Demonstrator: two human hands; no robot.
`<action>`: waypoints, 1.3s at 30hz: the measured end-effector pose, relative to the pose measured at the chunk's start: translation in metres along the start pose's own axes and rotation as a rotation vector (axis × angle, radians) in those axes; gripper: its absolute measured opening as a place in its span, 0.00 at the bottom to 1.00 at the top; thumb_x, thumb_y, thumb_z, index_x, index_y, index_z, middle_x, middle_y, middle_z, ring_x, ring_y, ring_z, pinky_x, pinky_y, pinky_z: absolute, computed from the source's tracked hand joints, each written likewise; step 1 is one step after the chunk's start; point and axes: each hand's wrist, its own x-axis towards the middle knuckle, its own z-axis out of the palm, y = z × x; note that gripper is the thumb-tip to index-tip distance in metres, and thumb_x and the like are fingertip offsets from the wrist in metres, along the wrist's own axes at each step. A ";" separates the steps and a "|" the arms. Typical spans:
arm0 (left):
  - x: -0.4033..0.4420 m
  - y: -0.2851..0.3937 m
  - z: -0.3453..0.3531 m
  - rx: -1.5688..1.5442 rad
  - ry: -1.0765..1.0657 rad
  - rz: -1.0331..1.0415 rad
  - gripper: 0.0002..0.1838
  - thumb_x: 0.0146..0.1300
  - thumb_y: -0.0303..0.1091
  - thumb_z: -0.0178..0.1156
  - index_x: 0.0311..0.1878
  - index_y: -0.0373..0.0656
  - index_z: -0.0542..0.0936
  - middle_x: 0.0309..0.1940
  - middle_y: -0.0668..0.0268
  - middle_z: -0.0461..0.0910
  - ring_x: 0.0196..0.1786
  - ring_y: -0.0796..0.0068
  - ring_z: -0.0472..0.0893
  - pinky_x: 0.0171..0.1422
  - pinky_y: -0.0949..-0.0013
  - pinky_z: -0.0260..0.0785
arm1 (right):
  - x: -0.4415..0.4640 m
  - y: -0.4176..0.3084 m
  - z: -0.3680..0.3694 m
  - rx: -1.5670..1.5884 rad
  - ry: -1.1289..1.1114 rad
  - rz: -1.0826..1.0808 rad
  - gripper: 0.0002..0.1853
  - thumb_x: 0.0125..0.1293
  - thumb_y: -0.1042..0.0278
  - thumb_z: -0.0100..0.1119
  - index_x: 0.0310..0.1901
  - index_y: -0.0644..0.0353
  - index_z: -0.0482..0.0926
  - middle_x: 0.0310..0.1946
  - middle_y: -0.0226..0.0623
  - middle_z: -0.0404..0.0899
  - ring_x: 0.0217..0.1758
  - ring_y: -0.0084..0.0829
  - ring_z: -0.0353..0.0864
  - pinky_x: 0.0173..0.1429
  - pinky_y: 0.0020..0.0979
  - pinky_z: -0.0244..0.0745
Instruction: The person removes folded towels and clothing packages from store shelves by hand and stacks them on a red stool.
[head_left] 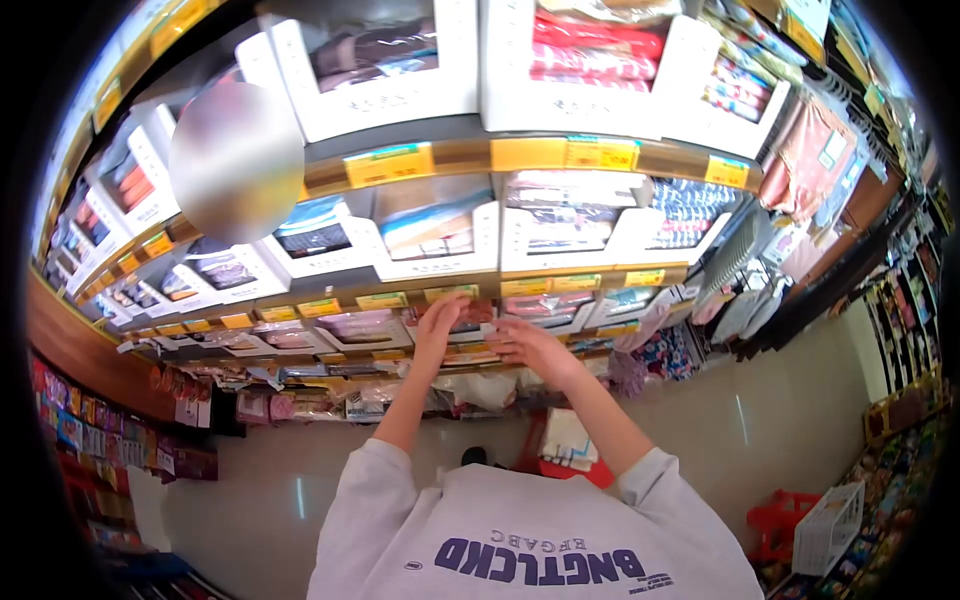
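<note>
Both arms reach forward to a shelf of white display boxes with folded, wrapped textiles. My left hand [442, 322] is at a lower box [400, 340] under the yellow price tags, its fingers bent over reddish packs [477, 315]; whether it grips one is hidden. To its right, my right hand [530, 350] has its fingers apart beside the same packs, near a small white piece [487, 328]. Nothing shows clearly inside the right hand. Pink packs [545, 308] fill the neighbouring box on the right.
Higher shelves carry larger white boxes [430, 240]. Garments [815, 160] hang at the right. Below the hands, a red container [597, 474] holds white cloth packs [568, 440]. A white basket [830, 528] and a red one [775, 525] stand on the floor at lower right.
</note>
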 end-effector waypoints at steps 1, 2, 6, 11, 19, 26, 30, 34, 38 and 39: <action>0.006 0.017 0.000 -0.017 0.006 0.041 0.22 0.62 0.40 0.46 0.57 0.39 0.66 0.50 0.59 0.72 0.52 0.69 0.71 0.57 0.69 0.61 | 0.007 -0.016 0.016 -0.001 -0.048 -0.083 0.24 0.61 0.55 0.47 0.56 0.60 0.63 0.51 0.38 0.70 0.52 0.30 0.69 0.53 0.31 0.64; 0.012 0.030 -0.001 -0.014 0.017 0.058 0.22 0.62 0.40 0.46 0.57 0.39 0.66 0.50 0.59 0.72 0.52 0.69 0.71 0.57 0.69 0.61 | 0.015 -0.029 0.027 -0.011 -0.064 -0.088 0.24 0.61 0.55 0.47 0.56 0.60 0.63 0.51 0.38 0.70 0.52 0.30 0.69 0.53 0.31 0.64; 0.031 0.054 -0.015 -0.372 -0.036 0.115 0.26 0.63 0.42 0.43 0.60 0.38 0.59 0.57 0.58 0.65 0.58 0.68 0.66 0.61 0.65 0.56 | 0.046 -0.059 0.057 0.128 -0.181 -0.276 0.25 0.61 0.60 0.45 0.58 0.61 0.58 0.52 0.39 0.68 0.54 0.31 0.67 0.55 0.31 0.61; 0.044 0.060 -0.026 -0.733 -0.096 -0.052 0.18 0.61 0.39 0.45 0.51 0.41 0.67 0.51 0.64 0.70 0.49 0.73 0.71 0.57 0.69 0.59 | 0.079 -0.063 0.067 0.267 -0.136 -0.328 0.24 0.61 0.63 0.43 0.57 0.63 0.57 0.55 0.41 0.65 0.55 0.33 0.67 0.58 0.34 0.59; 0.052 0.079 -0.031 -0.840 -0.071 -0.194 0.14 0.59 0.36 0.46 0.47 0.41 0.71 0.42 0.69 0.74 0.47 0.75 0.71 0.55 0.71 0.60 | 0.096 -0.068 0.079 0.357 -0.038 -0.347 0.23 0.61 0.64 0.43 0.56 0.64 0.56 0.52 0.44 0.67 0.55 0.35 0.67 0.58 0.33 0.60; 0.062 0.092 -0.028 -0.823 -0.067 -0.142 0.12 0.58 0.33 0.47 0.45 0.42 0.71 0.41 0.67 0.73 0.45 0.74 0.71 0.53 0.71 0.60 | 0.110 -0.080 0.094 0.473 0.095 -0.364 0.17 0.59 0.65 0.45 0.46 0.66 0.62 0.48 0.44 0.67 0.52 0.35 0.67 0.57 0.34 0.62; 0.074 0.085 -0.033 -0.876 -0.021 -0.221 0.08 0.57 0.32 0.48 0.39 0.42 0.71 0.37 0.67 0.73 0.41 0.75 0.71 0.51 0.71 0.61 | 0.116 -0.084 0.104 0.552 0.213 -0.334 0.16 0.57 0.65 0.48 0.42 0.66 0.63 0.45 0.43 0.67 0.51 0.36 0.67 0.57 0.34 0.61; 0.080 0.091 -0.032 -0.834 -0.081 -0.141 0.07 0.57 0.32 0.48 0.37 0.41 0.71 0.36 0.67 0.73 0.40 0.75 0.71 0.50 0.71 0.61 | 0.122 -0.091 0.106 0.493 0.212 -0.343 0.16 0.57 0.64 0.48 0.42 0.66 0.63 0.45 0.44 0.67 0.51 0.36 0.67 0.57 0.33 0.61; 0.087 0.099 -0.028 -0.869 -0.062 -0.111 0.09 0.58 0.33 0.49 0.39 0.40 0.70 0.36 0.67 0.73 0.41 0.74 0.72 0.51 0.72 0.61 | 0.139 -0.098 0.101 0.410 0.146 -0.384 0.20 0.58 0.62 0.48 0.46 0.69 0.61 0.47 0.44 0.65 0.51 0.36 0.66 0.59 0.32 0.59; 0.092 0.098 -0.029 -0.862 -0.067 -0.111 0.09 0.58 0.33 0.49 0.39 0.40 0.70 0.36 0.67 0.73 0.41 0.74 0.72 0.51 0.72 0.61 | 0.142 -0.101 0.102 0.447 0.172 -0.356 0.22 0.58 0.62 0.47 0.48 0.71 0.60 0.48 0.44 0.64 0.51 0.37 0.66 0.59 0.33 0.60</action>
